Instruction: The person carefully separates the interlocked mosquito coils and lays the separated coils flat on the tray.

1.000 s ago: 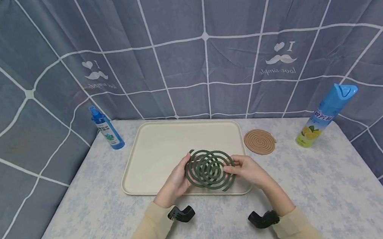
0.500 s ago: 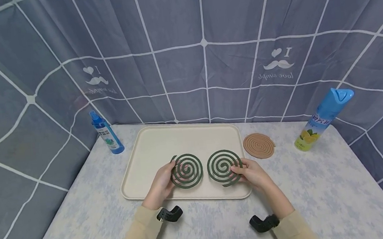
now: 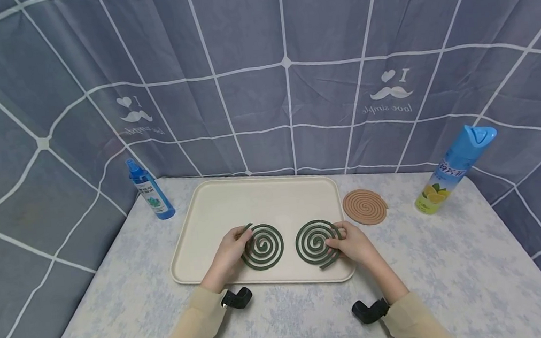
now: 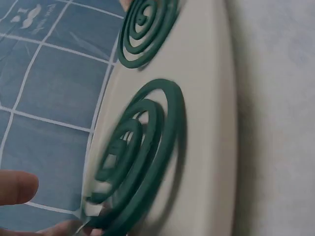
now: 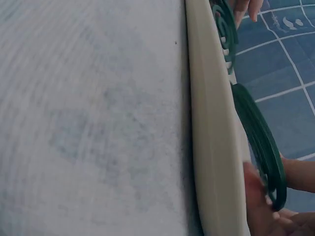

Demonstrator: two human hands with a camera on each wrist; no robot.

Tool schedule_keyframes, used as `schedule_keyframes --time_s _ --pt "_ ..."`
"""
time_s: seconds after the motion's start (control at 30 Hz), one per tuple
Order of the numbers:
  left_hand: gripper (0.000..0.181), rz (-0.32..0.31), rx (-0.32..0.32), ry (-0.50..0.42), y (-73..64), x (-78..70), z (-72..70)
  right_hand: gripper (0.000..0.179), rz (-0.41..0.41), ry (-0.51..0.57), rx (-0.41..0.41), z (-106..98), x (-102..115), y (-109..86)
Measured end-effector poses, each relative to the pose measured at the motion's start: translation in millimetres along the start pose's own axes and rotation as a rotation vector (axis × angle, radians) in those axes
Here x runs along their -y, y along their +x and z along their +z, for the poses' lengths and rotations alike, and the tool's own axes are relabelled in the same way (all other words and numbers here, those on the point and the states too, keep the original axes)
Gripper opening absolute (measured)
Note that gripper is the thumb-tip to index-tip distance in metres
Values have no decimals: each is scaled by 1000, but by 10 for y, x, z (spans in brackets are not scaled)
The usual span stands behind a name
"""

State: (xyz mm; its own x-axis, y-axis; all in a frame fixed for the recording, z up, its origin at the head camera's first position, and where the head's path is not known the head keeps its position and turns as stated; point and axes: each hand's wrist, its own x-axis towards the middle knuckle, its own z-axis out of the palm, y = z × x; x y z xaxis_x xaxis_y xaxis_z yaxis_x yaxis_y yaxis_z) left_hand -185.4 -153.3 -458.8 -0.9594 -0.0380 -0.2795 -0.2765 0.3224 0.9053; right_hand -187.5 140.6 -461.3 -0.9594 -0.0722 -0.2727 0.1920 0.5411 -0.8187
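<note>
Two green mosquito coils are over the cream tray (image 3: 263, 191). My left hand (image 3: 228, 253) is at the outer edge of the left mosquito coil (image 3: 265, 266); in the left wrist view its thumb (image 4: 17, 187) stands apart from this coil (image 4: 172, 113), fingertips low at its rim. The left coil lies close over the tray, casting a narrow shadow. My right hand (image 3: 354, 243) pinches the right mosquito coil (image 3: 305, 230) by its outer edge, thumb on top and fingers beneath. In the right wrist view that coil (image 5: 258, 128) is tilted beside the tray's rim.
A brown spiral coil (image 3: 365, 207) lies just right of the tray. A blue spray bottle (image 3: 152, 193) stands at the back left, a tall blue and yellow aerosol can (image 3: 454, 166) at the back right. A grid-patterned curtain (image 3: 255, 100) hangs behind the table.
The two mosquito coils, overlapped a second ago, are now apart, the left one having moved left with my left hand. Since half a second ago, the left thumb has come off the coil's face.
</note>
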Motion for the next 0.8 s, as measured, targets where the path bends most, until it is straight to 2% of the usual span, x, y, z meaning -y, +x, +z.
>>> schedule_keyframes --time_s 0.13,0.33,0.47,0.6,0.7,0.8 --pt "53 83 -84 188 -59 -4 9 58 -13 -177 -72 1 3 -30" --pt "53 156 -73 288 -92 36 20 59 -49 -278 -128 39 23 -89" --pt "49 154 -65 293 -84 45 26 58 -52 -318 -142 65 53 -120" --pt "49 123 -55 263 -82 44 24 58 -44 -329 -135 69 56 -124" --pt "49 103 -52 249 -93 40 13 56 -47 -312 -111 44 53 -132" --pt "49 113 -63 239 -105 13 15 54 -49 -254 -81 -27 41 -127"
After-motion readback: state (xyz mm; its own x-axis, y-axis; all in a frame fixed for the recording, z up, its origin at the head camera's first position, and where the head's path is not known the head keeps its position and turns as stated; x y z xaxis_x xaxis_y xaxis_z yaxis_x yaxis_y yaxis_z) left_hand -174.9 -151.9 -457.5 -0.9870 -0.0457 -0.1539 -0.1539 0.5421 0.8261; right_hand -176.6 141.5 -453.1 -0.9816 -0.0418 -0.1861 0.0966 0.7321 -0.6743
